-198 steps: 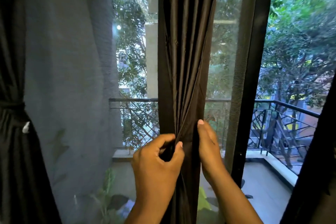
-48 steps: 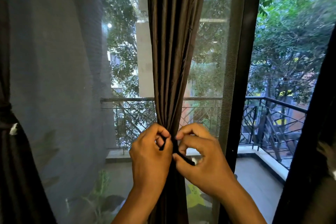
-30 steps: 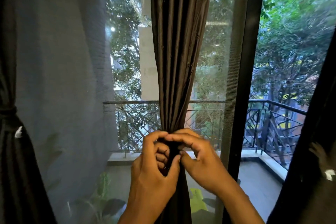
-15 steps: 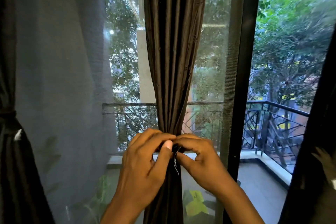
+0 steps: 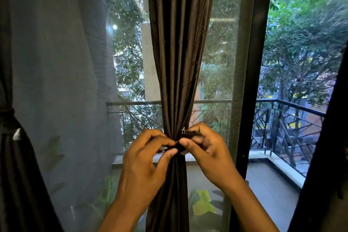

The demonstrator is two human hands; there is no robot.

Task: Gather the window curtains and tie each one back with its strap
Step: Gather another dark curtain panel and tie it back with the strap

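A dark brown curtain hangs in the middle of the window, gathered into a narrow bundle at waist height. A thin dark strap with a small pale thread goes round the bundle there. My left hand pinches the strap at the bundle's left side. My right hand pinches the strap's other end at the right, fingers curled. At the far left a second dark curtain hangs tied back by its own strap.
A grey mesh screen covers the left pane. A black window frame post stands just right of my hands. Another dark curtain fills the right edge. A balcony railing and trees lie outside.
My hands went from gathering the loose curtain to pinching the strap round it. In the last half second the right hand drew the strap end slightly right and up.
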